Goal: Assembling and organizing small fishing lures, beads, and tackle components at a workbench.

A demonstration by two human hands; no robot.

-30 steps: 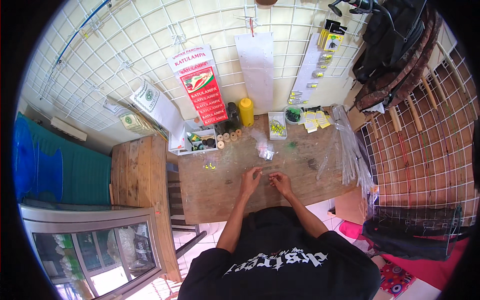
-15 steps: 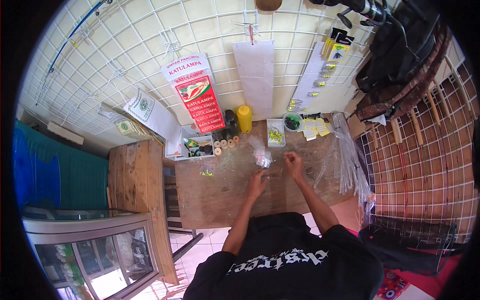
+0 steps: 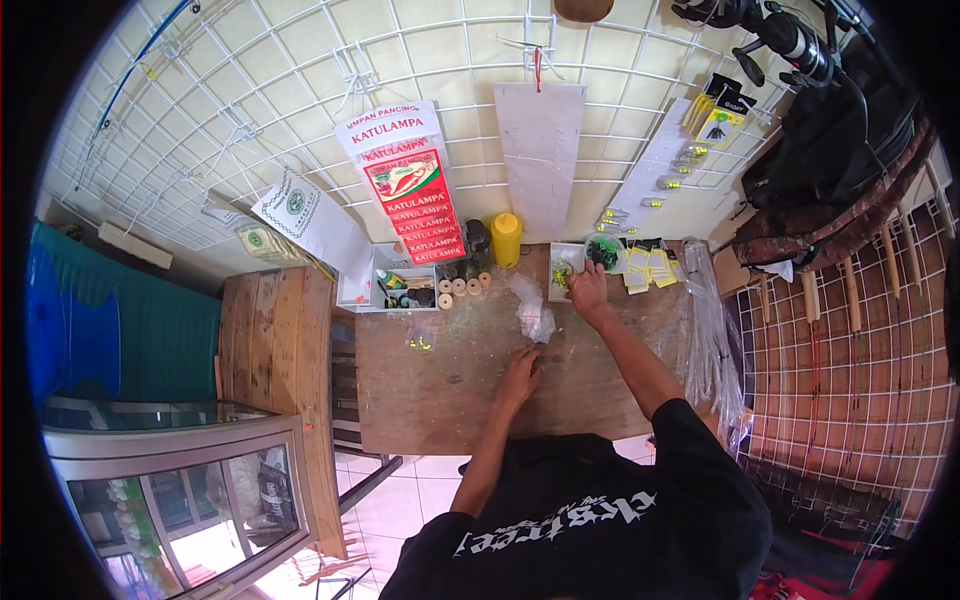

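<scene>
"Taking the yellow squeeze bottle (image 3: 507, 243) as our mark, what is lying nearest?"

"The left hand (image 3: 520, 375). It is hanging low over the wooden table (image 3: 450, 400), on the near side of the bottle. Its fingers are curving loosely, their tips ending just beside some crumpled clear plastic bags (image 3: 533, 318)."

"Is it gripping them?"

"I cannot tell: the back of the hand is hiding the fingertips, so touching or pinching isn't showing. The bags are lying to the bottle's near right."

"And the right hand (image 3: 588, 290)?"

"It is reaching farther, right of the bottle, over the near right corner of a white tray (image 3: 561, 296). Thumb and fingers are looking slightly parted, but whether they are grasping anything I cannot tell."

"What is the tray holding?"

"Small yellow-green pieces (image 3: 562, 272), partly covered by the hand and too tiny for making out their shape. The tray is standing just right of the bottle."

"Beyond that?"

"A round tub (image 3: 604, 252) is sitting farther right of the bottle, its dark green contents blurring together. High above the bottle, a brown object (image 3: 583, 8) is being cut off by the upper edge."
</scene>
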